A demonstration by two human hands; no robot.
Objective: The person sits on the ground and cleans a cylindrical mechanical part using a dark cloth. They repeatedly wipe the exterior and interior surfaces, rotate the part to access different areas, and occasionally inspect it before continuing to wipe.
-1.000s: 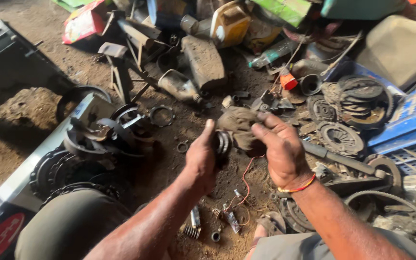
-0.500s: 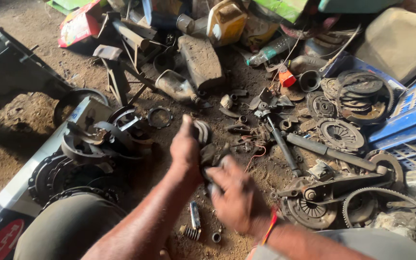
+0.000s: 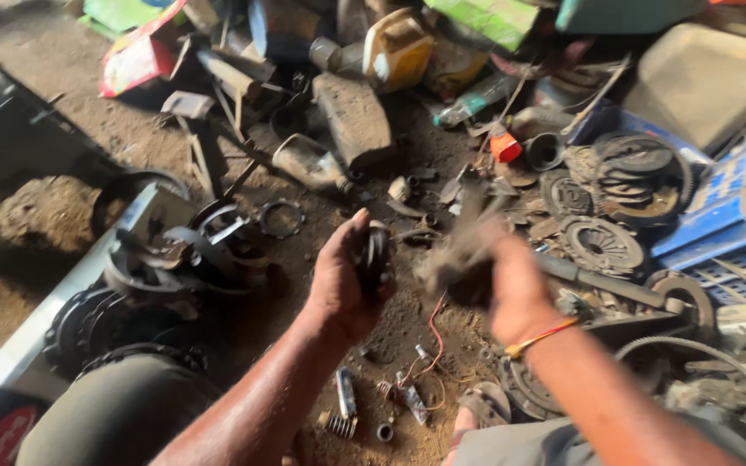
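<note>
A dark round metal part (image 3: 375, 256) is gripped in the left hand (image 3: 343, 280), the fingers curled around its rim and the thumb pressed along its near side. Just to the right of it, the right hand (image 3: 511, 289) is seen blurred, closed on a dirty rag (image 3: 455, 259) that is held up close beside the part; whether the rag touches the part cannot be told. An orange band (image 3: 539, 336) is worn on the right wrist. Below the hands, on the dirt floor, a spring (image 3: 335, 424), a small cylinder (image 3: 346, 393) and a red wire (image 3: 434, 332) are scattered. To the left of the left hand, a stack of dark clutch parts (image 3: 161, 263) is set on a light metal rail (image 3: 62, 298), with a loose ring (image 3: 281, 218) just beyond. To the right of the right hand, toothed discs (image 3: 602, 244) are piled beside a blue crate (image 3: 731, 216). Farther off, a yellow jug (image 3: 397, 50) and a grey block (image 3: 354, 118) are found among the scrap.
</note>
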